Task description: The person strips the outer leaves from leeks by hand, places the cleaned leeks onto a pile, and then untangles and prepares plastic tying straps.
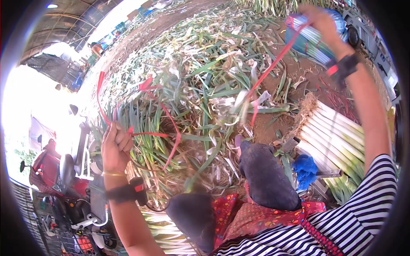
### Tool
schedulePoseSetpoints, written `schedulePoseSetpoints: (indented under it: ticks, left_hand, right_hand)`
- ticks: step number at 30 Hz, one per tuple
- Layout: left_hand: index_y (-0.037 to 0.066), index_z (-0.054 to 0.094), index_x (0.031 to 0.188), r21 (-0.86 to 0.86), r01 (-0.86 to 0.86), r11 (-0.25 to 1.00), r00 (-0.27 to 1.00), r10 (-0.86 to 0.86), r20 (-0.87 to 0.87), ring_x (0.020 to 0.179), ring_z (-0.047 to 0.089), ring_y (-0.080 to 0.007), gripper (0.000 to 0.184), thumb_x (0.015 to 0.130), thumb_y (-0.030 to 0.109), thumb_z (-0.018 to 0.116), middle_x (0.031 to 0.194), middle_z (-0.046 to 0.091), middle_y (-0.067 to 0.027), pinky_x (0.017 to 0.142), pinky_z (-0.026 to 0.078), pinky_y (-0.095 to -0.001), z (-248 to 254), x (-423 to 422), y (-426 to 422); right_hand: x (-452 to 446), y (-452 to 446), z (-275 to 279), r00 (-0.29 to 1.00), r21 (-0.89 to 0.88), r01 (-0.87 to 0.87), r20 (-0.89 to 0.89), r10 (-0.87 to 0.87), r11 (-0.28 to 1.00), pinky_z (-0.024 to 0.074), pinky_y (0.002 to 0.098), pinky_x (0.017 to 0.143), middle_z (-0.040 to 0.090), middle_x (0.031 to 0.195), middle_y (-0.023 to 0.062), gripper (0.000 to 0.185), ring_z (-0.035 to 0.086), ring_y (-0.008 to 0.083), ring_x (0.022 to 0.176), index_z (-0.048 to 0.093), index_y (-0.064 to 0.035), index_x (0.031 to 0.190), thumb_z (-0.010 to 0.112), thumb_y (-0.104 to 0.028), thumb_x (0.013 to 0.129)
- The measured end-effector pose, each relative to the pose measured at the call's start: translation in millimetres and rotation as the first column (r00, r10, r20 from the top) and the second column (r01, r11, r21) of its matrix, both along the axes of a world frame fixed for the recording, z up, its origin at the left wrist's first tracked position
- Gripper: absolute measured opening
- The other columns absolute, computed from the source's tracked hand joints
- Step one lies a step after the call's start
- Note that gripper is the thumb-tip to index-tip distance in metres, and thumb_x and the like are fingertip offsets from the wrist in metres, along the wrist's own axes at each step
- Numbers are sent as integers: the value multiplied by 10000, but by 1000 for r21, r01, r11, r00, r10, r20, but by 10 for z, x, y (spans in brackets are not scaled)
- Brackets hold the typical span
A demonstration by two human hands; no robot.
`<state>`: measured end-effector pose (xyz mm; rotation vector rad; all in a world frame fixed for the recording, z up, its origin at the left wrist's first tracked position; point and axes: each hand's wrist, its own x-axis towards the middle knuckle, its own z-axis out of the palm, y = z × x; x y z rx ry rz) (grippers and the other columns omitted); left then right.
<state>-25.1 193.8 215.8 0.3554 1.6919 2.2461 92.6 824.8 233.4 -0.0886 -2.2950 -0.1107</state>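
My left hand (117, 143) is raised at the left, its fingers closed on red plastic tying straps (173, 128) that loop and dangle around it. My right hand (320, 27) is stretched out to the upper right and slightly blurred. Its fingers are closed on a red plastic strap (273, 64) that hangs slanting down toward the middle. Below my right arm lies a row of trimmed green onions (329, 128) with white stalks and roots. More green onions (168, 232) lie by my left knee. Untrimmed leafy stalks (147, 141) sit behind my left hand.
Stripped onion leaves (205, 55) cover the ground ahead. A wrapped onion bundle (314, 40) lies at upper right, near a cart (376, 47). A blue cloth (304, 170) hangs by a metal bar beside my knee. Red loose straps (337, 96) lie on the soil. Parked scooters (47, 170) stand left.
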Motion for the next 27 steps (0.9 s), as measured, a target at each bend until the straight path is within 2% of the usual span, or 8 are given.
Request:
schedulePoseSetpoints:
  ticks: [6,8,12,13,15,19,22,27]
  left_hand:
    - [131,466,802,63,-15,998,997,10,79,429,211,-24,172,950,208,421,559,273,71,378,170,-186,34,40,314]
    - [140,464,787,-260,-135,956,971,75,-229,426,205,-13,182,946,225,434,555,259,79,375,163,-186,-58,-51,508]
    - [139,458,771,-323,-93,942,979,28,-200,428,196,-6,201,938,253,455,558,239,84,379,157,-189,53,198,1264]
    - [135,458,774,-342,-90,935,980,22,-197,426,191,-10,206,937,260,456,556,241,84,379,149,-194,44,209,1366]
    - [135,459,776,-324,-8,946,983,-53,-179,427,191,-12,206,940,260,450,557,240,84,381,148,-197,43,280,1597]
    - [153,426,737,-172,128,977,978,-153,-140,449,195,-21,236,948,257,429,566,242,77,399,165,-195,1,452,1986]
    - [158,405,720,-160,85,983,986,-106,-131,464,208,-28,247,948,249,423,598,276,70,416,186,-200,-33,620,2292]
    - [96,500,886,-34,64,997,998,-63,17,495,361,-64,149,927,228,443,699,450,22,441,331,-181,-171,684,2716]
  right_hand:
    - [1994,1209,510,903,-457,405,63,-425,792,464,344,792,600,1053,143,337,574,275,962,559,-67,1123,489,-201,822]
    - [2147,1065,350,921,-526,381,141,-364,761,467,339,786,606,1038,134,331,578,257,948,564,-63,1117,491,-206,827]
    - [1890,278,161,971,-752,216,231,-58,623,473,328,773,617,1007,116,320,587,222,920,573,-56,1104,493,-216,838]
    - [1850,116,125,945,-380,-171,198,261,909,465,296,777,613,971,82,348,576,171,899,597,-19,1053,515,-297,861]
    - [1458,-117,192,944,-572,66,302,135,817,461,287,722,626,891,93,391,603,160,759,638,-31,990,561,-384,839]
    - [1204,-745,486,974,-612,-204,-45,224,764,447,290,626,561,729,77,394,549,135,627,645,-28,974,566,-389,836]
    - [960,-947,706,784,-76,-585,-309,539,808,450,283,585,537,713,39,353,527,119,615,645,-24,958,564,-349,848]
    - [748,-1423,1032,672,-438,-736,-375,638,517,462,277,591,547,722,44,358,534,122,620,623,-5,980,566,-333,847]
